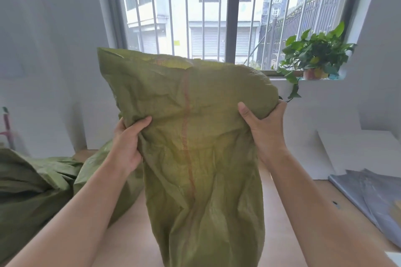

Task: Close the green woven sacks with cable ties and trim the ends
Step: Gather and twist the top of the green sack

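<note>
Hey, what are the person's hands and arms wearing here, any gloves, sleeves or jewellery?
Nothing shows: the left hand and right hand are ungloved, with no rings visible, and both forearms are bare to the frame edge, with no sleeve, watch or bracelet in view.

Sack (201, 136) bottom and left sack pile (26, 191) past the frame edges

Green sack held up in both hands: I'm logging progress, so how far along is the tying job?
Done: nothing that shows; the green sack carries no visible cable tie. In hand: the left hand and right hand grip its sides, holding it up. Left: gather its mouth, tie it, trim the end. Whether the other sacks heaped at the left are tied, I cannot tell.
</note>
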The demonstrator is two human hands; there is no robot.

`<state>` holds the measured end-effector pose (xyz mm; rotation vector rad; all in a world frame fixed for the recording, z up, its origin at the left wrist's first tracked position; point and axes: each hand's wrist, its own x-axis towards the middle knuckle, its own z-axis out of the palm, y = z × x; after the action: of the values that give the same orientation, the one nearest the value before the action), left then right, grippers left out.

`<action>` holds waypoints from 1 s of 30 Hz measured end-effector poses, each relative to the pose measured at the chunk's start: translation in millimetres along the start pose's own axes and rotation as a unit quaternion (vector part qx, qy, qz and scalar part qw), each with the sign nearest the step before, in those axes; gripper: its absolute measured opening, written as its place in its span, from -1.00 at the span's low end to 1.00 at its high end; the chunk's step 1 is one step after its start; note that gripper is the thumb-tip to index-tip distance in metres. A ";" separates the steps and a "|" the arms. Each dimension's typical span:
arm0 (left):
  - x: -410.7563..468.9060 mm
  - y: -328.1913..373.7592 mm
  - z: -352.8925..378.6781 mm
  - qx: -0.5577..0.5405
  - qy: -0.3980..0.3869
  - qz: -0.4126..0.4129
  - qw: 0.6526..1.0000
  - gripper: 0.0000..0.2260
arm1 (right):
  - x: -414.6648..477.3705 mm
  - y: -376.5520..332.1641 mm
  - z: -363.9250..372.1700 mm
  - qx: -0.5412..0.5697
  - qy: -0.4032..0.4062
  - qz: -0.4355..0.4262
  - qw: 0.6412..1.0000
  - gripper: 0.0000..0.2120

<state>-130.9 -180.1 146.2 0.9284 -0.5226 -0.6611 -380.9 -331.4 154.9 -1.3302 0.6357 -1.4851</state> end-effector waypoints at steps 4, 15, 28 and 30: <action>-3.8 15.2 -3.9 0.018 -0.041 0.026 0.999 -0.57 | 8.4 -11.5 -3.5 0.026 0.009 -0.002 1.000 -0.42; -6.6 14.4 -30.4 -0.014 0.002 -0.037 0.999 -0.68 | -2.5 -0.1 -18.2 0.006 -0.040 0.044 0.998 -0.91; -18.9 19.2 6.0 0.039 -0.040 -0.014 0.998 -0.63 | -10.8 -14.2 2.8 0.123 -0.063 0.100 0.985 -0.46; -16.3 15.2 6.6 0.042 -0.006 -0.013 0.999 -0.66 | -13.2 -10.2 3.6 0.136 -0.080 0.106 0.982 -0.25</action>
<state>-142.1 -165.5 160.5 1.0121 -0.5523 -0.6729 -382.3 -314.9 159.2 -1.1196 0.4384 -1.2296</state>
